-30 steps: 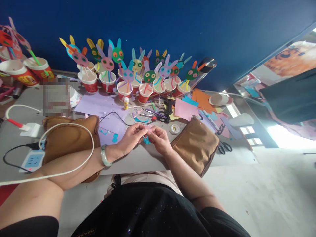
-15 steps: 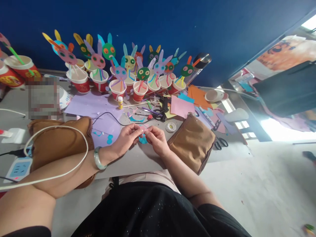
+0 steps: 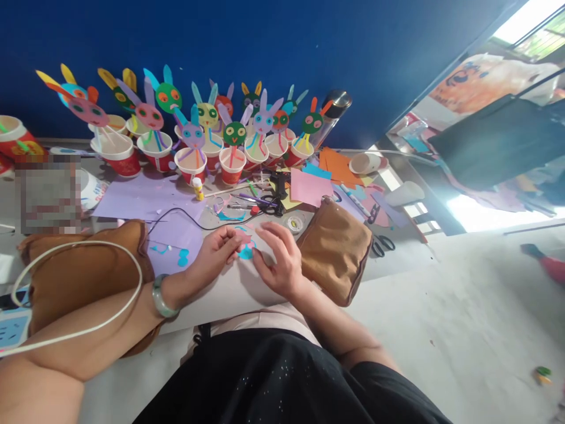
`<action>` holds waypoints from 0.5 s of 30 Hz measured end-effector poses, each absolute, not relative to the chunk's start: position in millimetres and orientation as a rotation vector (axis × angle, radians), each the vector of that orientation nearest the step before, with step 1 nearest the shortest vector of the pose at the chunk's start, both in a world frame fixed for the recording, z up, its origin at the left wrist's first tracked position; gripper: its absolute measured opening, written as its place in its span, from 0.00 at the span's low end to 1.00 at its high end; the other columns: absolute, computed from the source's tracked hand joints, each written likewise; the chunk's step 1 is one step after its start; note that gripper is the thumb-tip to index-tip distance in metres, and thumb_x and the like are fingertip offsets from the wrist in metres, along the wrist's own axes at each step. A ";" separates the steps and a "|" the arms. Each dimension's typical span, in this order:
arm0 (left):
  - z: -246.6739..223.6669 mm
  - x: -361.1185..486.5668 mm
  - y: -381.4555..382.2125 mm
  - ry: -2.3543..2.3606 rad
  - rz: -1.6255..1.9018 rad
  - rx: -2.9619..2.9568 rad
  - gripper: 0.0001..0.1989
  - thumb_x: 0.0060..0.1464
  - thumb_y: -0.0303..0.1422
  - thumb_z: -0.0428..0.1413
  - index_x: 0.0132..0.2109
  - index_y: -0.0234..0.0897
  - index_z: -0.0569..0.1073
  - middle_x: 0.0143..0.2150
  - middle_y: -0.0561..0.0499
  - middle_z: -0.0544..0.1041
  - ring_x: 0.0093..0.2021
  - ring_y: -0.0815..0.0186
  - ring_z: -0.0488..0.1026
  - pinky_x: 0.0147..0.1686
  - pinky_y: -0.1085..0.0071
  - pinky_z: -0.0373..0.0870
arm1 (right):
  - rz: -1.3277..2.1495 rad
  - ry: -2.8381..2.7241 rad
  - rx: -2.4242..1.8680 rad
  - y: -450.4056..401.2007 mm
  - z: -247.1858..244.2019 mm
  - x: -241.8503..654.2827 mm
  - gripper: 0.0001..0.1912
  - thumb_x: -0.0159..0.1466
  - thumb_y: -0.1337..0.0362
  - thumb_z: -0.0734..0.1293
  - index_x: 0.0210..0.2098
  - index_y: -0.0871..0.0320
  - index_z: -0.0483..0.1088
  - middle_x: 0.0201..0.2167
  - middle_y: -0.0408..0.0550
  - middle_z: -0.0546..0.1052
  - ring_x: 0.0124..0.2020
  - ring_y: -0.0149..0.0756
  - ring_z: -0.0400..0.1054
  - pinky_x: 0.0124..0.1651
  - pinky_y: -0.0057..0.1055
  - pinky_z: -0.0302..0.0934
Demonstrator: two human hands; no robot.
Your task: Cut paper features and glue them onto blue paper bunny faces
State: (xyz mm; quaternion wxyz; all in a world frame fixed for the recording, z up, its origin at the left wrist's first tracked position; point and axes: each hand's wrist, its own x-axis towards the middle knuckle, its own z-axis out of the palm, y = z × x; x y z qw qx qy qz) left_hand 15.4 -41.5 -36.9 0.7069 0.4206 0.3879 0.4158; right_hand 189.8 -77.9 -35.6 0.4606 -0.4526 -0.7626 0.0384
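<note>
My left hand [image 3: 220,250] pinches a small piece of pink paper [image 3: 244,238] between thumb and fingers, above the near edge of the grey table. Just right of it, my right hand [image 3: 279,259] is open, thumb and fingers apart and nothing seen between them. A blue paper cut-out [image 3: 246,253] lies under and between the two hands, partly covered by them. Purple paper sheets [image 3: 176,235] with small blue scraps [image 3: 183,257] lie left of my left hand. A tape roll [image 3: 294,224] is beyond my right hand.
Red paper cups [image 3: 232,168] holding paper rabbit figures line the blue wall. Scissors [image 3: 274,205], a glue gun [image 3: 279,184] and a yellow-labelled bottle [image 3: 198,189] sit mid-table. Brown cushions [image 3: 339,253] flank my arms; a white cable [image 3: 132,294] loops over the left forearm.
My right hand has let go of the pink paper and spread its fingers, moving slightly away. My left hand keeps the pink paper. The view has shifted to the right.
</note>
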 end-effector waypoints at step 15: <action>-52.8 13.2 -46.7 0.795 0.917 1.050 0.18 0.62 0.47 0.59 0.35 0.36 0.69 0.30 0.56 0.72 0.20 0.79 0.61 0.21 0.77 0.56 | 0.011 -1.116 -2.509 -26.2 -2.8 468.2 0.26 0.71 0.65 0.53 0.61 0.77 0.66 0.48 0.73 0.77 0.45 0.41 0.74 0.43 0.36 0.66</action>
